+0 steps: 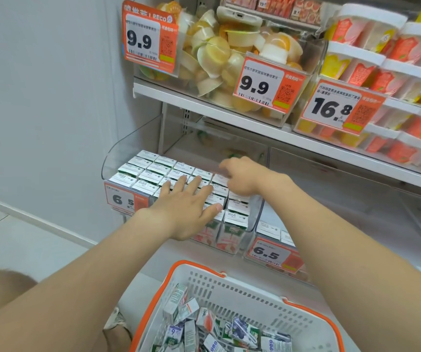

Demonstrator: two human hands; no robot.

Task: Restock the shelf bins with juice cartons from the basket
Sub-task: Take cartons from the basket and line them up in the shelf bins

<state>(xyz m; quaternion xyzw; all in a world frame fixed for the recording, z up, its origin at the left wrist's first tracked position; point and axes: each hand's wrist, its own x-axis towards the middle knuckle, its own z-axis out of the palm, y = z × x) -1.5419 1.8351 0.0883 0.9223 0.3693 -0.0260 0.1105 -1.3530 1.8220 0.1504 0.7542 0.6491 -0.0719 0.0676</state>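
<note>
A clear plastic shelf bin (118,151) on the lower shelf holds several rows of upright juice cartons (151,171), white tops up. My left hand (186,199) lies flat on the front cartons, fingers spread, holding nothing. My right hand (242,176) rests at the bin's right side with fingers curled over the back-right cartons; whether it grips one is unclear. Below, a white basket with an orange rim (229,288) holds several loose juice cartons (204,326). A second bin (267,250) to the right holds a few cartons.
Price tags reading 6.5 hang on both bin fronts (120,199). The upper shelf (204,107) carries bins of jelly cups and stacked tubs with 9.9 and 16.8 tags. A white wall stands to the left. My knee is at lower left.
</note>
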